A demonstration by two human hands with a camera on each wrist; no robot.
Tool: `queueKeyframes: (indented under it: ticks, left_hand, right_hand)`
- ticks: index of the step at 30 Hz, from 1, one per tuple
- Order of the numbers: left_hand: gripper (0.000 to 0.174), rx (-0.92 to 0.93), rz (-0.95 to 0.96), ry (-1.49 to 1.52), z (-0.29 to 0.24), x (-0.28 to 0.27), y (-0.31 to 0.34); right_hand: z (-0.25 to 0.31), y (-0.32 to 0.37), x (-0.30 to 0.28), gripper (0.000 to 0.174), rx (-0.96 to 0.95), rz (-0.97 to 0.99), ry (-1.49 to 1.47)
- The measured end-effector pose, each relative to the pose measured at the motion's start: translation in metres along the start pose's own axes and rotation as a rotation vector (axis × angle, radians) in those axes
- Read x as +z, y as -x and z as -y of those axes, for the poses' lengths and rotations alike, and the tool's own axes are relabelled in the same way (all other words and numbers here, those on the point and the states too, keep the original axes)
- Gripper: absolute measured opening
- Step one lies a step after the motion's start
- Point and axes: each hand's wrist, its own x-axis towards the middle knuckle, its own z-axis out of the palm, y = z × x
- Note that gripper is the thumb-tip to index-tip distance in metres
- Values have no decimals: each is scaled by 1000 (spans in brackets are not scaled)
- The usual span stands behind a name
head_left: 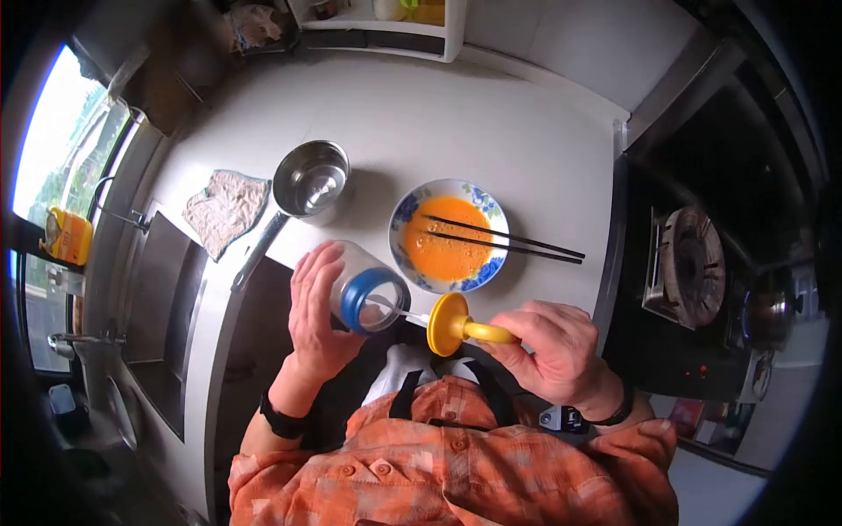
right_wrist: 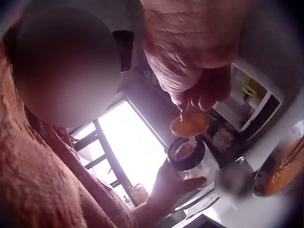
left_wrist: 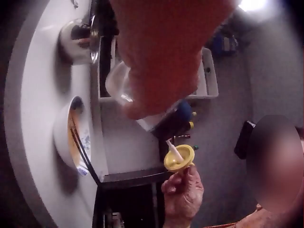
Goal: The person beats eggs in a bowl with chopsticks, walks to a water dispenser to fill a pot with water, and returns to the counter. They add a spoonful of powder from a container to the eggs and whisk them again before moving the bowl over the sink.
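Observation:
My left hand (head_left: 311, 307) grips a clear jar (head_left: 353, 261) with a blue rim (head_left: 353, 307), tilted so its mouth faces right toward my other hand. With thumb and fingers my right hand (head_left: 557, 351) pinches the looped handle of a yellow lid (head_left: 445, 326). From the lid's underside a white spoon stem (head_left: 416, 316) reaches into the jar's mouth. Its far end shows dimly inside the jar. The lid is apart from the rim. Just beyond both hands stands a blue-flowered bowl (head_left: 406, 263) of beaten egg (head_left: 447, 250), with black chopsticks (head_left: 539, 248) lying across its right rim.
A steel saucepan (head_left: 311, 180) stands left of the bowl, its handle pointing toward the counter's front edge. Beside it lies a crumpled cloth (head_left: 226, 210). The sink (head_left: 158, 307) is at far left, and a gas burner (head_left: 688, 267) at right. White shelving (head_left: 377, 26) stands at the back.

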Motion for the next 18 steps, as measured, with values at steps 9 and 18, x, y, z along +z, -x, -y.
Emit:
queueKeyframes:
  ticks: [9,18]
  left_hand:
    - [66,53,18,-5,-2,9,0]
    - [70,-1,60,-25,-11,13,-3]
  right_hand:
    - [-6,-5,15,20,-5,-33,29]
    - [-14,-4,30,20,-36,-38,42]
